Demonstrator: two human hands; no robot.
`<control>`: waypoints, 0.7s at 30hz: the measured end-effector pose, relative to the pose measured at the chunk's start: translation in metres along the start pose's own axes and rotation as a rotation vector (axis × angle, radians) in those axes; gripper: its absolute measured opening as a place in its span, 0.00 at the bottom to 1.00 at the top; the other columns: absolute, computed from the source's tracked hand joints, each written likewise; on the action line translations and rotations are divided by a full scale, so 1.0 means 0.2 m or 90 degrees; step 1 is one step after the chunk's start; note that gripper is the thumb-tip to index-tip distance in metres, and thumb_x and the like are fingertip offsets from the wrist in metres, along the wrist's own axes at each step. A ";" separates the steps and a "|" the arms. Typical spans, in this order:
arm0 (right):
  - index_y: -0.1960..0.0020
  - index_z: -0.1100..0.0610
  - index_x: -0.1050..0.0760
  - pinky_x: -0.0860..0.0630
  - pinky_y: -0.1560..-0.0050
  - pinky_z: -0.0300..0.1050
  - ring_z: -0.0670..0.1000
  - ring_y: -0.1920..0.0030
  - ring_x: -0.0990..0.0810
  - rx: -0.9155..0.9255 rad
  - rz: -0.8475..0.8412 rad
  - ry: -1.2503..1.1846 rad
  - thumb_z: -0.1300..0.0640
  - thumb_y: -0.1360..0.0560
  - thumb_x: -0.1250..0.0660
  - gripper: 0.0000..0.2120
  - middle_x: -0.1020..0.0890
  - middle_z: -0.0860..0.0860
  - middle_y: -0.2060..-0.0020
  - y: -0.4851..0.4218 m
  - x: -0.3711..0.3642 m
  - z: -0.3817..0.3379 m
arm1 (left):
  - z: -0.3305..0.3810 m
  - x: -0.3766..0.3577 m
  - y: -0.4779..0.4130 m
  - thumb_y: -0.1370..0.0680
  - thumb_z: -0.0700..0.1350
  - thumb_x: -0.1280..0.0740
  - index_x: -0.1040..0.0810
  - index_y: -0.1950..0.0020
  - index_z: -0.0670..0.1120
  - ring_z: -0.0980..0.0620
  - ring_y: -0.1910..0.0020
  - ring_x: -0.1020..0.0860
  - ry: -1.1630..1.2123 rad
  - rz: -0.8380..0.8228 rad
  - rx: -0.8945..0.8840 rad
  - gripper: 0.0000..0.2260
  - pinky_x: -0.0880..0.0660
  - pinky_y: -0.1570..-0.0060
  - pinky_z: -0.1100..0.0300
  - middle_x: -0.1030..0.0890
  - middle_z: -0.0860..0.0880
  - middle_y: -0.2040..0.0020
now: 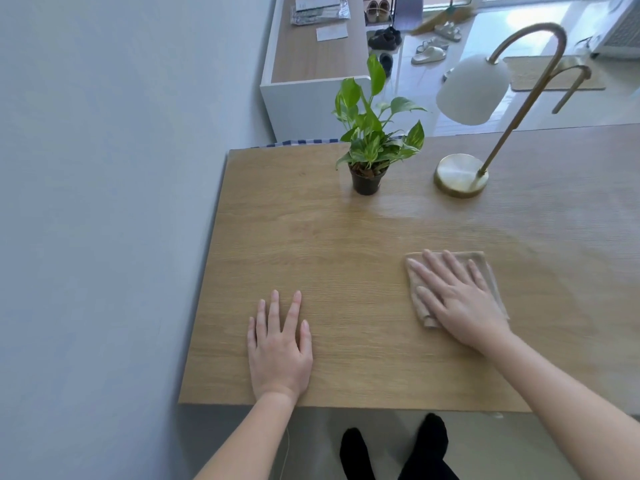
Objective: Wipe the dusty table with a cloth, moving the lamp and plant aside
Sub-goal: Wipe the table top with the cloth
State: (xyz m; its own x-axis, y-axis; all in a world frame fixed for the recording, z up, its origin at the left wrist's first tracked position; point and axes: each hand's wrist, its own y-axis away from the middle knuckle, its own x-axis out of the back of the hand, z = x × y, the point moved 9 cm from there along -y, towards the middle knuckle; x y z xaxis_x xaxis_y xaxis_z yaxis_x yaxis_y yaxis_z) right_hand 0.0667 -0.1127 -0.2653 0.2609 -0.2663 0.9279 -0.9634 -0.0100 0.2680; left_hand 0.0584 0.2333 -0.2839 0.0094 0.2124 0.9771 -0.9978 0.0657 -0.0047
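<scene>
We had our right hand [460, 299] flat, fingers spread, pressing the beige cloth [491, 275] onto the table [346, 237]. Left hand [278, 351] lay flat and open nearby. Plant [370, 133] and lamp [462, 174] sat at the far edge.

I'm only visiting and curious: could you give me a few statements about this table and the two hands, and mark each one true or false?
1. The right hand lies flat on the cloth. True.
2. The lamp stands to the right of the plant. True.
3. The left hand grips the plant. False: it rests flat on the bare table, apart from the plant.
4. The plant's pot is white. False: it is black.
5. The lamp lies tipped over. False: it stands upright on its round base.
</scene>
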 end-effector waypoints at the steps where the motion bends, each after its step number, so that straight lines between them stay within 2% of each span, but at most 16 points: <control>1: 0.19 0.25 0.61 0.63 0.16 0.56 0.44 0.16 0.64 -0.033 0.011 -0.003 0.30 0.16 0.61 0.26 0.59 0.33 0.17 0.01 0.04 0.11 | 0.00 0.00 0.00 0.13 0.62 0.52 0.49 0.14 0.65 0.48 0.13 0.50 0.003 -0.002 -0.002 0.26 0.51 0.15 0.46 0.46 0.52 0.12; 4: 0.18 0.28 0.59 0.62 0.17 0.58 0.47 0.15 0.60 -0.197 0.049 -0.036 0.32 0.16 0.60 0.27 0.57 0.37 0.15 -0.08 0.14 0.34 | 0.01 0.00 -0.02 0.13 0.62 0.52 0.49 0.14 0.65 0.47 0.13 0.50 0.028 -0.002 -0.009 0.26 0.51 0.15 0.46 0.46 0.52 0.12; 7: 0.16 0.33 0.58 0.65 0.17 0.61 0.51 0.15 0.61 -0.313 0.070 -0.085 0.35 0.15 0.60 0.28 0.58 0.41 0.14 -0.25 0.17 0.27 | 0.01 -0.01 -0.03 0.13 0.61 0.52 0.48 0.14 0.65 0.47 0.13 0.49 0.025 -0.005 -0.014 0.26 0.50 0.15 0.45 0.46 0.52 0.12; 9: 0.16 0.34 0.60 0.67 0.18 0.61 0.52 0.15 0.63 -0.282 0.058 -0.093 0.35 0.14 0.60 0.28 0.61 0.41 0.15 -0.36 0.15 0.06 | 0.01 -0.02 -0.03 0.13 0.61 0.51 0.48 0.14 0.65 0.47 0.13 0.49 0.036 -0.008 -0.015 0.26 0.49 0.15 0.45 0.45 0.52 0.12; 11: 0.16 0.33 0.63 0.70 0.20 0.60 0.52 0.16 0.65 -0.183 0.030 -0.085 0.34 0.14 0.61 0.27 0.64 0.41 0.16 -0.45 0.10 -0.20 | 0.02 -0.02 -0.04 0.13 0.61 0.51 0.47 0.14 0.65 0.47 0.13 0.49 0.048 -0.015 -0.020 0.26 0.49 0.15 0.45 0.45 0.52 0.12; 13: 0.16 0.32 0.61 0.70 0.19 0.60 0.52 0.16 0.65 -0.074 0.010 -0.066 0.34 0.14 0.61 0.27 0.62 0.39 0.16 -0.49 0.03 -0.42 | 0.03 -0.02 -0.06 0.13 0.62 0.52 0.47 0.14 0.65 0.47 0.13 0.48 0.065 -0.025 -0.025 0.26 0.49 0.15 0.45 0.44 0.52 0.12; 16: 0.17 0.30 0.60 0.68 0.18 0.57 0.48 0.16 0.64 0.022 -0.006 -0.028 0.31 0.15 0.61 0.27 0.60 0.37 0.16 -0.47 0.00 -0.45 | 0.03 -0.01 -0.08 0.13 0.62 0.52 0.48 0.14 0.65 0.47 0.13 0.49 0.084 -0.027 -0.022 0.26 0.50 0.15 0.45 0.45 0.52 0.12; 18: 0.18 0.28 0.61 0.66 0.17 0.56 0.46 0.16 0.63 -0.001 0.012 -0.030 0.30 0.16 0.62 0.27 0.60 0.35 0.17 -0.45 0.06 -0.27 | 0.03 -0.01 -0.08 0.13 0.62 0.52 0.48 0.14 0.65 0.48 0.13 0.50 0.102 -0.029 -0.023 0.26 0.51 0.15 0.46 0.45 0.52 0.12; 21: 0.17 0.29 0.59 0.64 0.17 0.57 0.47 0.15 0.62 -0.149 0.054 -0.054 0.31 0.16 0.62 0.27 0.58 0.36 0.16 -0.40 0.15 0.06 | 0.05 -0.02 -0.11 0.13 0.62 0.52 0.49 0.14 0.65 0.48 0.13 0.50 0.142 -0.041 -0.025 0.26 0.51 0.15 0.46 0.45 0.52 0.12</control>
State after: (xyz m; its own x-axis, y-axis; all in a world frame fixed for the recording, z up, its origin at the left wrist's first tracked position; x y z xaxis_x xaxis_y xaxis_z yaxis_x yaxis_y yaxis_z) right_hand 0.1501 -0.1322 -0.2617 0.1649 -0.3366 0.9271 -0.9382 0.2364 0.2527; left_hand 0.0792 0.2223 -0.2852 0.0918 0.4165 0.9045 -0.9915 0.1227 0.0441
